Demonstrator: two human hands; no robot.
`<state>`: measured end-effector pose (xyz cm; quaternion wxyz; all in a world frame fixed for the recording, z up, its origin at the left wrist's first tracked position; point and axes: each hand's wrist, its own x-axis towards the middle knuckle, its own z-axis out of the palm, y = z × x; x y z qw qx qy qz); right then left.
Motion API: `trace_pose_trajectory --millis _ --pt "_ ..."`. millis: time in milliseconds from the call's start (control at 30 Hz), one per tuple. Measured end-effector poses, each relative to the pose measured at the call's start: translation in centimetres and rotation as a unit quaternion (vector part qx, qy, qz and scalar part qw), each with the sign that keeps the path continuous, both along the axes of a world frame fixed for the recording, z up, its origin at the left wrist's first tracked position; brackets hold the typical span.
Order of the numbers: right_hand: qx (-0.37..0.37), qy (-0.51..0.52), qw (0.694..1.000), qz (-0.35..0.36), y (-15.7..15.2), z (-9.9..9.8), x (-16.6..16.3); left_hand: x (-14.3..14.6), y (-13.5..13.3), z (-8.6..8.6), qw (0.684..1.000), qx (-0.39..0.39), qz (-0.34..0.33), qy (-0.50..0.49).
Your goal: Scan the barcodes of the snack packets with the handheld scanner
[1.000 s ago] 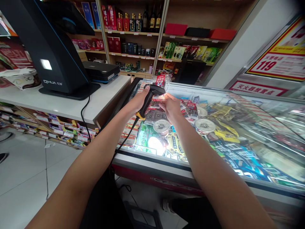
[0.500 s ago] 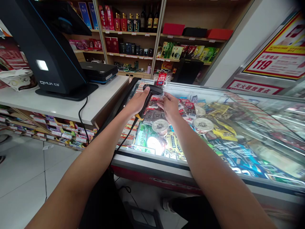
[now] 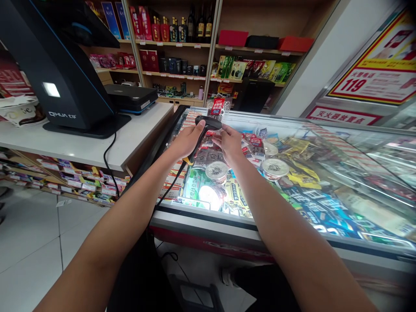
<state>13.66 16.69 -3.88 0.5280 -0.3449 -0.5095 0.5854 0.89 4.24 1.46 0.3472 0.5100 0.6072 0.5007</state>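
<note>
My left hand [image 3: 186, 141] is wrapped round the grip of a black corded barcode scanner [image 3: 208, 123] whose head points to the right. Close beside it my right hand [image 3: 230, 143] is curled over a clear-wrapped snack packet [image 3: 217, 138] lying on the glass lid of a chest freezer [image 3: 325, 147]. A second clear packet with a red label [image 3: 217, 107] stands just behind the scanner. The scanner's black cable [image 3: 172, 182] runs down along my left forearm.
A black point-of-sale terminal [image 3: 61, 69] and a flat black device [image 3: 131, 97] stand on the white counter [image 3: 81, 149] at left. Shelves of bottles and boxes [image 3: 182, 47] fill the back wall. Frozen goods lie under the freezer glass. White tiled floor [image 3: 32, 242] is lower left.
Both hands stay together over the freezer lid with the scanner. The glare on the packet under my right hand is gone. The view has shifted slightly.
</note>
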Motion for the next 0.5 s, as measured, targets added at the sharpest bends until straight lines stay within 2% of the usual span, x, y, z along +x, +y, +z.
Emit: trace_pose_trajectory --millis 133,233,300,367,433,500 --pt "0.001 -0.002 1.000 0.001 -0.2 0.2 -0.1 -0.4 0.3 -0.5 0.998 0.037 -0.010 0.052" --pt "-0.010 -0.037 0.999 -0.017 0.1 0.5 0.2 -1.1 0.5 -0.4 0.999 0.044 -0.008 0.023" --pt "0.016 -0.098 0.993 -0.058 0.5 0.8 0.8 -1.9 0.6 -0.1 0.998 0.053 0.023 -0.002" --pt "0.089 -0.185 0.970 -0.131 0.9 1.3 1.5 -3.0 0.7 0.3 0.995 0.065 0.065 -0.023" --pt "0.166 -0.266 0.926 -0.209 0.9 1.8 2.1 -4.2 0.7 0.7 0.991 0.072 0.102 -0.039" --pt "0.213 -0.322 0.887 -0.252 0.4 2.3 2.3 -5.3 0.7 1.0 0.988 0.078 0.127 -0.051"
